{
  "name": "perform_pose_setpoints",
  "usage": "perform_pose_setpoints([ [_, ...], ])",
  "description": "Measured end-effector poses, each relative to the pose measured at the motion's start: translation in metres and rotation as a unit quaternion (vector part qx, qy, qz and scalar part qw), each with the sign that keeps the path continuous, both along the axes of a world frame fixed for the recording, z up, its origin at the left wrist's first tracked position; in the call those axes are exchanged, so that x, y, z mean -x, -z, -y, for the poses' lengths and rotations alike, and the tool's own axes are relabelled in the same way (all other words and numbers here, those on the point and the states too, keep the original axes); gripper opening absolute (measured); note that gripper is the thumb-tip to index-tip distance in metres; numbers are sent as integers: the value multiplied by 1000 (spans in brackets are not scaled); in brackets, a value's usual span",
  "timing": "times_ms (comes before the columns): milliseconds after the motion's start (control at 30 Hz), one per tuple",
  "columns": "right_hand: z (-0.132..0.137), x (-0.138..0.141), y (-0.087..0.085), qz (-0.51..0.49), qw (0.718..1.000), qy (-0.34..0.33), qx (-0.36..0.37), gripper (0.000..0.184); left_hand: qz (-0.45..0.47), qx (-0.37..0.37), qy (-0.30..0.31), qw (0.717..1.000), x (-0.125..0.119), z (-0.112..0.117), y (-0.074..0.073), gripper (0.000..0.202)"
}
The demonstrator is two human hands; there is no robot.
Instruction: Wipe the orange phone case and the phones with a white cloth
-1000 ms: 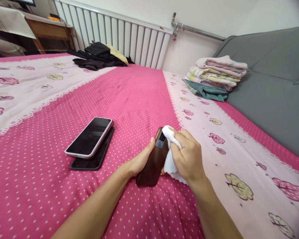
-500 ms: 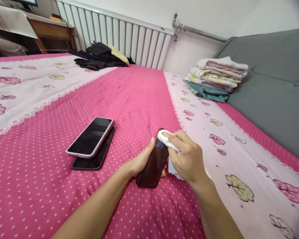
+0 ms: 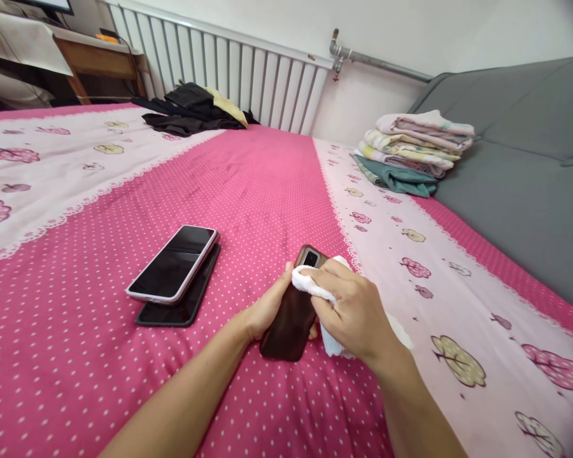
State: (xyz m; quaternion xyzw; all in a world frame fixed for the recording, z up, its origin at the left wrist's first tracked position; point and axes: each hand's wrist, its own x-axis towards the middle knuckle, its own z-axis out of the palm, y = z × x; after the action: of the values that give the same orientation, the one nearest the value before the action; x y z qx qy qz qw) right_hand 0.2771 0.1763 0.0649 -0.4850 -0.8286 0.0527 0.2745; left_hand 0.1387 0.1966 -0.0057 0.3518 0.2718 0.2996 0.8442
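A smartphone in a dark brown case [image 3: 289, 324] is held back side up by my left hand [image 3: 267, 310], thumb along its left edge and fingertips showing at the right edge. My right hand [image 3: 353, 305] is closed on a white cloth [image 3: 310, 283], pressing a fold of it against the phone's back just below the camera bump. The rest of the cloth hangs beneath that hand. To the left on the bed lie two more phones: one with a pale pink rim [image 3: 172, 264] rests partly on top of a black one [image 3: 200, 286].
The pink dotted bedspread [image 3: 262, 184] spreads under everything. Dark clothes [image 3: 186, 108] lie at the far edge by a white radiator [image 3: 224, 60]. Folded fabrics [image 3: 410, 152] are stacked at the right against the grey headboard [image 3: 520, 140]. A wooden desk [image 3: 95, 60] stands far left.
My right hand has slid the cloth down and slightly left across the phone's back, uncovering the camera bump. My left hand keeps its hold, and the other phones have not moved.
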Motion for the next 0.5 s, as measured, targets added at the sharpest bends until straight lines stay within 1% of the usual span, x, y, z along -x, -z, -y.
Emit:
perform_pose_setpoints([
  [100,-1,1,2,-10,1000,21,-16,35,10,4,-12,1000,-1,1,-3,77],
  [233,-4,-3,2,-4,993,105,-60,22,25,2,-18,1000,1,2,-8,77],
  [333,-6,-8,0,-37,984,152,-90,17,28,3,-11,1000,4,1,-12,83],
  [433,-7,-10,-1,-95,971,171,-136,21,24,7,2,1000,4,1,-13,90],
  [500,-7,-10,-1,-112,967,164,-162,26,23,6,6,1000,4,1,-13,92],
])
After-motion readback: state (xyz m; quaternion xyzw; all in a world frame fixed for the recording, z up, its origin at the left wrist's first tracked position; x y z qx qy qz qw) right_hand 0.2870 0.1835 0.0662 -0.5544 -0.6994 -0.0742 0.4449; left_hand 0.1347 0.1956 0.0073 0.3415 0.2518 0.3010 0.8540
